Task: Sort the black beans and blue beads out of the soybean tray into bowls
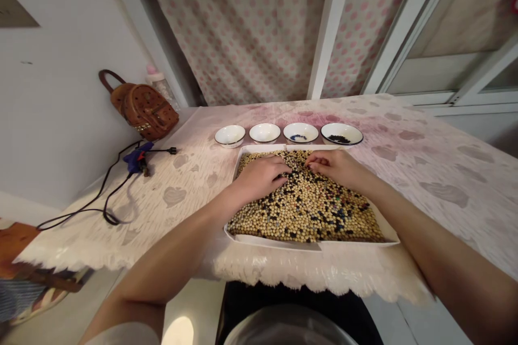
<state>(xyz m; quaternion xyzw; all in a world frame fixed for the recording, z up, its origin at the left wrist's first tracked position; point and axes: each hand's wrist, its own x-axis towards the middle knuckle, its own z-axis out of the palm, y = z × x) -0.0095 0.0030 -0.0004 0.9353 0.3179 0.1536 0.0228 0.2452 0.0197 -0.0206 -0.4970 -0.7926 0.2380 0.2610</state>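
A shallow white box [279, 244] holds a layer of yellowish beads [291, 210] mixed with black, blue and a few red ones. My left hand [263, 175] rests on the beads at the box's upper left, fingers apart, nothing visible in it. At the upper right of the beads is my right hand [334, 167], its thumb and fingers pressed together; whatever lies between them is too small to name. Behind the box stand white dark-rimmed bowls: a bowl with black beads [354, 135], one with a few blue beads [309, 130], and two with nothing visible inside [264, 132], [230, 135].
A brown backpack [148, 110] and a pink-capped bottle [161, 85] stand against the wall at the back left. A blue tool [137, 158] with black cables lies on the patterned tablecloth [174, 197]. A dotted curtain hangs behind the table.
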